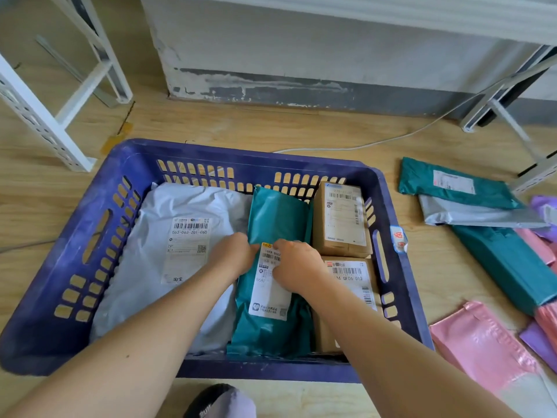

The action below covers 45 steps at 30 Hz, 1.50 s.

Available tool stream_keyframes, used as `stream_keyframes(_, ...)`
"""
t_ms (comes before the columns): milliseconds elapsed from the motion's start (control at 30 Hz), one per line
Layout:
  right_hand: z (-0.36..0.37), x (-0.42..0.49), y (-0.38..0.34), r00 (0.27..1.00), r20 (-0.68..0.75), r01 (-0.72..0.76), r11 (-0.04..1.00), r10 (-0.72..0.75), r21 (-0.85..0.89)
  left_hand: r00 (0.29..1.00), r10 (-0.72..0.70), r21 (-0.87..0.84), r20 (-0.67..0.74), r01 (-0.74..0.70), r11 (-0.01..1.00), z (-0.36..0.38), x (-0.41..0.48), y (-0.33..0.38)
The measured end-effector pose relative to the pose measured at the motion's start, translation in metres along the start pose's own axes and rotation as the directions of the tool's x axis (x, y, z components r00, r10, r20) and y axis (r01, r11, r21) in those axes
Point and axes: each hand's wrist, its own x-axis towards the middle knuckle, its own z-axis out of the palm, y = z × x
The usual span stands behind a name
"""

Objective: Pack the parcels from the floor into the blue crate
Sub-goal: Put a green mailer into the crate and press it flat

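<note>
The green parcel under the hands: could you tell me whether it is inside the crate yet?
Inside: the green parcel lies within the crate, between a white bag and two boxes.

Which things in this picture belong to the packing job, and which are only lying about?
Job: blue crate; inside it a white parcel, two cardboard boxes and the teal parcel, with left hand and right hand on it; floor parcels at the right, teal, grey, pink, purple.
Lying about: white shelf frames, white cable, shoe.
</note>
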Motion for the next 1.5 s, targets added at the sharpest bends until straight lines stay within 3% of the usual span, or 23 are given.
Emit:
stream_keyframes(100, 0.009, 0.006, -0.003, 1.000, 0.023, -0.001, 1.000, 0.001, -0.003, 0.997, 0.074, 0.433, 0.000, -0.067, 0.899, -0.010, 0.002, 0.002)
stream_keyframes(167, 0.014, 0.009, -0.005, 0.999, 0.037, -0.005, 1.000, 0.006, -0.011, 0.994, 0.092, 0.606, 0.054, -0.106, 0.788, -0.011, 0.006, 0.002)
stream_keyframes(367, 0.025, 0.018, -0.010, 0.995, 0.094, -0.027, 0.996, 0.036, -0.089, 0.972, 0.179, 0.807, 0.150, -0.225, 0.547, -0.003, 0.019, -0.005)
stream_keyframes(467, 0.034, 0.024, -0.015, 0.993, 0.091, -0.055, 0.988, 0.069, -0.141, 0.950, 0.259, 0.826, 0.176, -0.286, 0.486, -0.004, 0.021, -0.012)
stream_keyframes(600, 0.049, 0.038, -0.021, 0.996, 0.046, -0.070, 0.970, 0.083, -0.235, 0.932, 0.318, 0.807, 0.173, -0.319, 0.497, -0.011, 0.023, -0.019)
stream_keyframes(767, 0.055, 0.048, -0.020, 0.995, 0.042, -0.081, 0.965, 0.095, -0.249, 0.945, 0.284, 0.813, 0.161, -0.290, 0.505, -0.010, 0.023, -0.016)
stream_keyframes(933, 0.047, 0.047, -0.020, 0.986, 0.105, -0.122, 0.988, 0.132, -0.097, 0.932, 0.354, 0.780, 0.076, -0.277, 0.561, -0.012, 0.021, -0.019)
stream_keyframes(1133, 0.062, 0.045, -0.023, 0.984, 0.059, -0.165, 0.985, 0.168, -0.047, 0.885, 0.465, 0.709, 0.006, -0.332, 0.622, -0.006, 0.018, -0.033)
stream_keyframes(1333, 0.053, 0.048, -0.023, 0.980, 0.073, -0.193, 0.971, 0.185, 0.139, 0.807, 0.559, 0.490, -0.192, -0.414, 0.767, -0.015, 0.018, -0.048)
stream_keyframes(1500, 0.051, 0.049, -0.021, 0.978, 0.087, -0.205, 0.956, 0.190, 0.212, 0.767, 0.615, 0.395, -0.180, -0.516, 0.760, -0.026, 0.014, -0.056)
